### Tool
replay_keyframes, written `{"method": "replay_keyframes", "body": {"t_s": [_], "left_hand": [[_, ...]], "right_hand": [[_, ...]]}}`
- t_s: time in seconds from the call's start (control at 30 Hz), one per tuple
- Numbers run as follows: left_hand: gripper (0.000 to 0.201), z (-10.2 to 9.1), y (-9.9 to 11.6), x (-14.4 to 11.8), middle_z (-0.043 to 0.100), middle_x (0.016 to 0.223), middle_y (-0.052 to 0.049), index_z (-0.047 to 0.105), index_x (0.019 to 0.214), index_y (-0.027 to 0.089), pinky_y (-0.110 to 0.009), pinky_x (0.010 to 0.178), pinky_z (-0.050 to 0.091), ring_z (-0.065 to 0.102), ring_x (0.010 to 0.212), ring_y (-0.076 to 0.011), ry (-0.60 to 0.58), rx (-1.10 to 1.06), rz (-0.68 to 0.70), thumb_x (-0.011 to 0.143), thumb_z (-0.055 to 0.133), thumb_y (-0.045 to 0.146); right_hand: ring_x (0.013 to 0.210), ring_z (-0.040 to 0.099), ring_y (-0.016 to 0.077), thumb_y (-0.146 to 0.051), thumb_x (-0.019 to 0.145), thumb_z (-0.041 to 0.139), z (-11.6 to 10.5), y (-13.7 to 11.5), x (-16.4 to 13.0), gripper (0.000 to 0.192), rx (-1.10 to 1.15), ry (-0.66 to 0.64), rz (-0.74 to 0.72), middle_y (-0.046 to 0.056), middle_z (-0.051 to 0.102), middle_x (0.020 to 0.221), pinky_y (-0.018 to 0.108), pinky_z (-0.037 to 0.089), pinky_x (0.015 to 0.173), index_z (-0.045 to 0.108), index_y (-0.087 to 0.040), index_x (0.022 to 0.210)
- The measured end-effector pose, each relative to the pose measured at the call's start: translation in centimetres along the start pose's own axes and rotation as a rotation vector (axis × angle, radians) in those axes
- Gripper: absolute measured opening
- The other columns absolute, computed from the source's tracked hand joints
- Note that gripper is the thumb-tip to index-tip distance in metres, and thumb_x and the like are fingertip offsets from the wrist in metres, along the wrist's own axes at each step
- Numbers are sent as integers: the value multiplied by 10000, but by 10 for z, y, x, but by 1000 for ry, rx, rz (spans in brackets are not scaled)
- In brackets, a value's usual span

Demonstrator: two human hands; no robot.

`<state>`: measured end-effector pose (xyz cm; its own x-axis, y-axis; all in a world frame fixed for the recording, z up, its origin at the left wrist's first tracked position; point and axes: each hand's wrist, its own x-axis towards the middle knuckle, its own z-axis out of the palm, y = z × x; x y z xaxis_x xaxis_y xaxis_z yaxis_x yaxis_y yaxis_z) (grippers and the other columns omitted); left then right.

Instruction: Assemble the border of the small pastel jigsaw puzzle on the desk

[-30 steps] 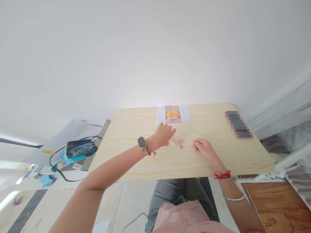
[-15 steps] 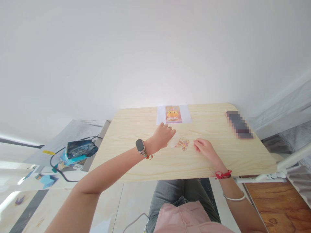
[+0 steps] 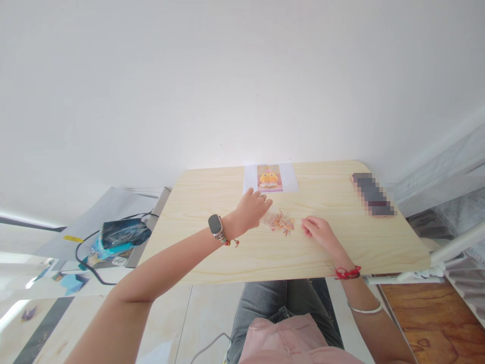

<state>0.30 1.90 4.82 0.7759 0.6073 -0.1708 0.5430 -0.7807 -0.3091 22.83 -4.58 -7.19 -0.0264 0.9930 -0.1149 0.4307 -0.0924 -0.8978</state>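
Note:
My left hand (image 3: 252, 210), with a watch on its wrist, is closed around a small translucent container (image 3: 268, 218). The container is tilted, its mouth toward a small pile of colourful pieces (image 3: 283, 223) that look like tiny puzzle pieces. Most of the container is hidden by my fingers, so I cannot tell whether it is a bag or a cup. Just right of the pile, my right hand (image 3: 317, 230) rests on the table with its fingers curled together. Whether anything is inside those fingers does not show.
Behind the pile, against the wall, lies a white sheet with a printed yellow cartoon picture (image 3: 270, 178). A blurred-out phone (image 3: 373, 194) lies at the right on the wooden table (image 3: 212, 258). Left of the table are papers (image 3: 102, 210) and a dark blue pouch (image 3: 127, 233).
The pile beside the container has grown as more pieces came out. My left hand has shifted slightly left and up. My right hand has stayed in place.

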Motion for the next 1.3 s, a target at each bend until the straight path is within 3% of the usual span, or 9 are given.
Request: {"method": "replay_keyframes", "body": {"t_s": [0.5,0.87,1.3], "left_hand": [[366,8,-9,-19,599,946,-85,485,955,166,-350,733,329,521,867,-232,17,-15,-47,644,666,232],[400,-4,-12,-21,592,959,-93,482,996,169,-358,756,315,509,896,-243,42,17,-55,643,667,212],[424,-1,-15,-25,594,987,-88,473,1050,182,-393,832,300,481,941,-257,82,22,-68,654,622,166]], "right_hand": [[498,500,124,-363,803,421,-1,-4,0,310,-18,-3,-13,-14,519,502,243,379,532,475,-200,545],[496,500,126,-382,798,427,0,-4,-1,308,-21,9,-11,-12,522,498,246,382,526,479,-199,556],[498,492,124,-395,802,421,1,0,-1,325,-37,10,-22,-17,505,497,246,377,529,470,-197,548]]}}
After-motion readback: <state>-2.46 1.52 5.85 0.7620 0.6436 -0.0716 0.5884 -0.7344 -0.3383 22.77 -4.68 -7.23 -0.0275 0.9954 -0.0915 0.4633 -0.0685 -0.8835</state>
